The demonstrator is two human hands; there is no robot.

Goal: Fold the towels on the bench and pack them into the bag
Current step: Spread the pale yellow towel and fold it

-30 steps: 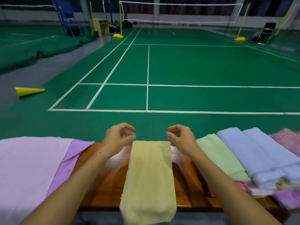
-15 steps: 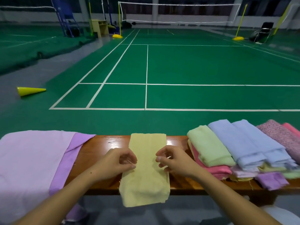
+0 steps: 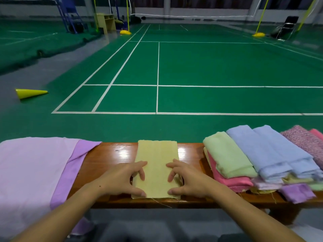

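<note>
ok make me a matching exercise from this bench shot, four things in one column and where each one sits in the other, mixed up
Things:
1. yellow towel
2. lilac cloth
3. towel stack
4. yellow cone

Places:
A. lying on its side on the floor, far left
B. right end of the bench
C. middle of the bench, under both hands
D. draped over the left end of the bench

Pairs: 1-C, 2-D, 3-B, 4-A

The left hand and right hand rest on the yellow towel's near half.
</note>
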